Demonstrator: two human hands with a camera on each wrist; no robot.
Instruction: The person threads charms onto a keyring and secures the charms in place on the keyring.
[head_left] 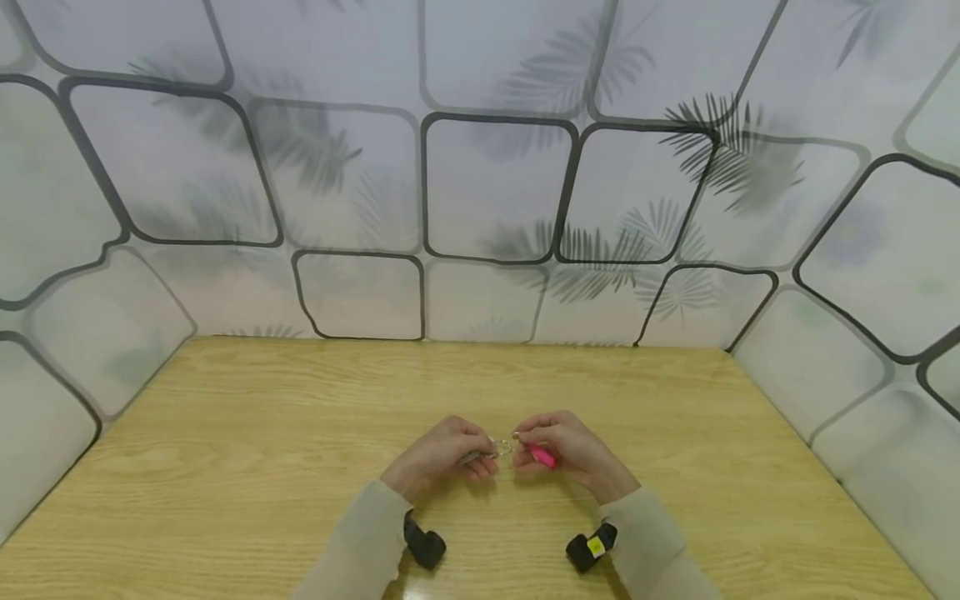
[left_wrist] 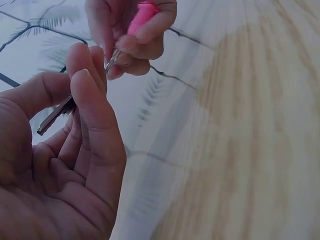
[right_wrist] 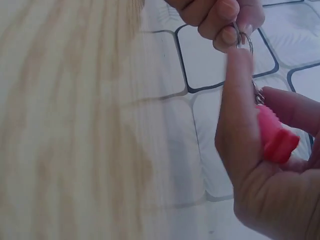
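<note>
Pinching a key (left_wrist: 55,114), left hand (head_left: 442,454) meets right hand (head_left: 570,450) gripping half-hidden pink tag (head_left: 542,456).

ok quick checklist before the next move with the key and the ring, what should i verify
1. Left hand has a firm hold on the key: ok, thumb and fingers pinch it in the left wrist view.
2. Right hand holds the pink tag: ok, it sits between the fingers and the palm.
3. Metal ring reachable by both hands: ok, it lies between the fingertips in the head view.
4. Ring gap open: cannot tell, too small and blurred.
5. Key already on the ring: cannot tell, the fingers hide the key's head.
6. Hands low over the wooden table, so a dropped part stays close: ok.
</note>
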